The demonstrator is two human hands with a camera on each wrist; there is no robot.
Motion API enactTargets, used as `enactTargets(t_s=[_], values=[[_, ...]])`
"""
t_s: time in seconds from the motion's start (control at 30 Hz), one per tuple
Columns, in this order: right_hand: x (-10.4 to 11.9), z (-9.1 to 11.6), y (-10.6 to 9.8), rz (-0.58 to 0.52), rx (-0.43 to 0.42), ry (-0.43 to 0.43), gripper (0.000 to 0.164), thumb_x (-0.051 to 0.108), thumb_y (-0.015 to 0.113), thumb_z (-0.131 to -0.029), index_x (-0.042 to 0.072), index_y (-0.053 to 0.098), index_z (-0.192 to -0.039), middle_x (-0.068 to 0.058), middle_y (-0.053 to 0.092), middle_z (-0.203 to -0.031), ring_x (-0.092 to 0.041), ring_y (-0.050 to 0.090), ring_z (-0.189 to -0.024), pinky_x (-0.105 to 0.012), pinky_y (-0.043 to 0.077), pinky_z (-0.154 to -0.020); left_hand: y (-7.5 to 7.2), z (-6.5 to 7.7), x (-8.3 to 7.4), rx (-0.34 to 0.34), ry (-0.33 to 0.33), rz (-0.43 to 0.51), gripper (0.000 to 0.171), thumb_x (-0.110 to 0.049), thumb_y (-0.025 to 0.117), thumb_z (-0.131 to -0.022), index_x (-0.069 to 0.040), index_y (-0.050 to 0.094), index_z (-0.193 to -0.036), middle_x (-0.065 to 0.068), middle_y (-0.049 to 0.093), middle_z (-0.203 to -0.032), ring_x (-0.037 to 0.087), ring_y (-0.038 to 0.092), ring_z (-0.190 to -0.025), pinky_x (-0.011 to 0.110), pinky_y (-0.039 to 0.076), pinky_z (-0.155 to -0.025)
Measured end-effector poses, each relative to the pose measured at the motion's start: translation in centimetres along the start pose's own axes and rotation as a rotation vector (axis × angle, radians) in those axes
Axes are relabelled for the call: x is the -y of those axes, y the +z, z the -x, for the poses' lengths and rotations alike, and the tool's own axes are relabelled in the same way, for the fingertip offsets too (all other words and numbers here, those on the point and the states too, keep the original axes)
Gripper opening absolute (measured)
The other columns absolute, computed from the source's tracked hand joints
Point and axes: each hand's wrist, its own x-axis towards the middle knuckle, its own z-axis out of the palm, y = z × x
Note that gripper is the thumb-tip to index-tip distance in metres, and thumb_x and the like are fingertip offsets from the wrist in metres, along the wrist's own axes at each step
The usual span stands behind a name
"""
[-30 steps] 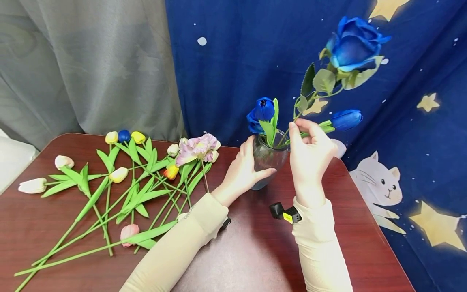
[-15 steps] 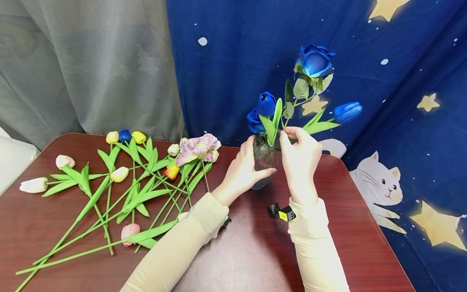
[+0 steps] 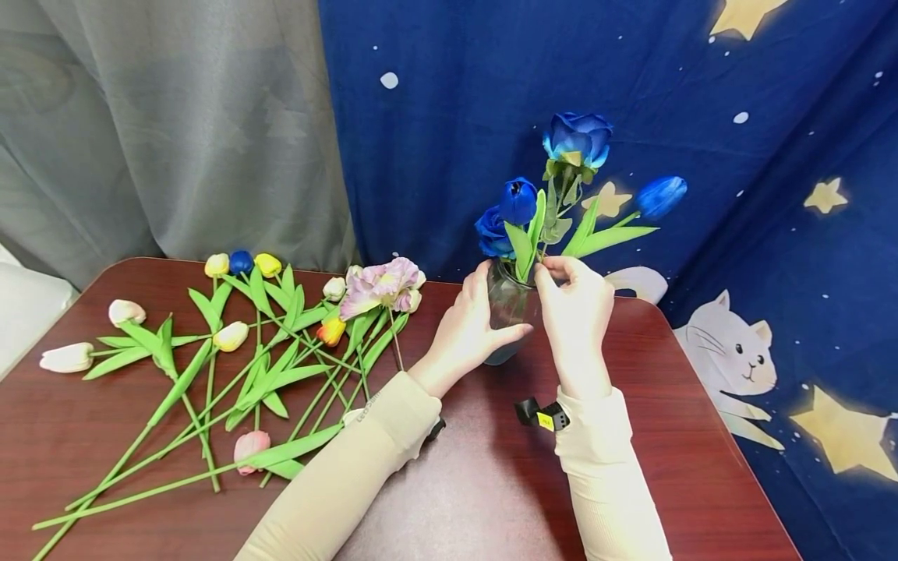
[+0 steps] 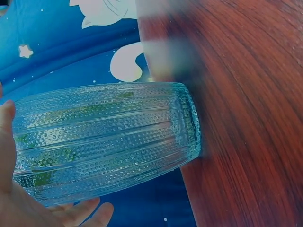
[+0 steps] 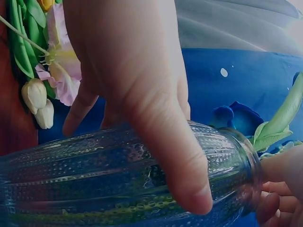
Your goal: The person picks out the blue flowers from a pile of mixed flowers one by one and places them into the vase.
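Observation:
A clear textured glass vase stands near the table's back edge, and my left hand grips its side with the thumb across the front. In the left wrist view the ribbed, dimpled wall of the vase fills the middle. My right hand is at the vase mouth, pinching the stem of a tall blue rose that rises above the fingers. A blue tulip and a lower blue rose lean from the left of the mouth. Another blue tulip leans out to the right, behind my right hand.
Artificial tulips in white, yellow, pink, orange and blue lie crossed over the left of the brown table. A mauve flower lies near my left forearm. Grey and blue star-patterned curtains hang close behind the table.
My right hand has moved left and down to the vase mouth, lowering the tall blue rose, which now stands more upright. The right-hand tulip has tilted upward. My left hand stays on the vase.

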Motion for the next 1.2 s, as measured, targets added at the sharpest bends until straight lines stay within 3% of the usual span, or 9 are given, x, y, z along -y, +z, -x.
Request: enactTargets(t_s=[0.23, 0.4, 0.53, 0.77, 0.97, 1.1, 1.2], values=[[0.1, 0.6, -0.3, -0.018, -0.031, -0.019, 0.015, 0.018, 0.070, -0.084, 0.009, 0.077, -0.093, -0.001, 0.072, -0.083, -0.013, 0.055, -0.054, -0.020, 0.037, -0.050, 0.0, 0.0, 0.1, 0.000, 0.002, -0.003, 0.105, -0.056, 0.076, -0.073, -0.010, 0.018, -0.148, 0.013, 0.039, -0.139, 0.032, 0.051, -0.117, 0.045, 0.046, -0.093], [0.0, 1.2, -0.7, -0.054, -0.081, -0.052, 0.013, 0.017, 0.072, -0.084, 0.009, 0.077, -0.093, -0.002, 0.068, -0.068, -0.010, 0.049, -0.049, -0.019, 0.034, -0.046, 0.0, 0.0, 0.1, 0.005, -0.002, 0.003, 0.105, -0.056, 0.075, -0.074, -0.010, 0.017, -0.148, 0.014, 0.038, -0.140, 0.031, 0.050, -0.119, 0.045, 0.045, -0.094], [-0.6, 1.4, -1.0, -0.151, -0.114, -0.043, 0.015, 0.020, 0.074, -0.083, 0.009, 0.076, -0.092, -0.004, 0.064, -0.063, -0.006, 0.049, -0.049, -0.018, 0.036, -0.046, 0.0, 0.0, 0.0, 0.006, -0.007, 0.010, 0.105, -0.056, 0.075, -0.074, -0.010, 0.017, -0.148, 0.014, 0.038, -0.140, 0.031, 0.049, -0.120, 0.044, 0.045, -0.095], [-3.2, 1.2, -0.9, -0.351, -0.158, 0.002, 0.023, 0.017, 0.076, -0.082, 0.000, 0.071, -0.096, -0.008, 0.066, -0.079, -0.003, 0.052, -0.055, -0.018, 0.040, -0.053, 0.1, 0.0, 0.1, 0.015, -0.020, 0.030, 0.105, -0.057, 0.075, -0.074, -0.012, 0.017, -0.149, 0.012, 0.038, -0.141, 0.029, 0.047, -0.122, 0.045, 0.044, -0.096], [-5.6, 0.9, -0.8, -0.415, 0.006, 0.017, 0.037, 0.013, 0.073, -0.083, 0.001, 0.063, -0.117, -0.009, 0.061, -0.092, -0.009, 0.058, -0.072, -0.021, 0.044, -0.064, 0.0, 0.1, 0.1, 0.007, -0.014, 0.034, 0.104, -0.056, 0.076, -0.073, -0.013, 0.017, -0.148, 0.011, 0.038, -0.140, 0.028, 0.047, -0.122, 0.045, 0.043, -0.097], [-6.7, 0.8, -0.3, -0.496, 0.152, 0.019, 0.047, 0.004, 0.067, -0.085, -0.002, 0.053, -0.130, -0.017, 0.060, -0.116, -0.017, 0.059, -0.100, -0.027, 0.046, -0.085, 0.0, 0.1, 0.1, 0.009, -0.007, 0.036, 0.104, -0.055, 0.076, -0.074, -0.012, 0.018, -0.148, 0.012, 0.038, -0.140, 0.029, 0.047, -0.122, 0.045, 0.043, -0.097], [-7.3, 0.8, 0.1, -0.558, 0.230, 0.010, 0.051, -0.003, 0.063, -0.085, -0.006, 0.048, -0.134, -0.023, 0.055, -0.126, -0.020, 0.055, -0.111, -0.038, 0.041, -0.097, 0.0, 0.1, 0.1, 0.007, -0.006, 0.033, 0.104, -0.056, 0.075, -0.074, -0.012, 0.018, -0.148, 0.012, 0.038, -0.140, 0.029, 0.048, -0.122, 0.045, 0.043, -0.097]])
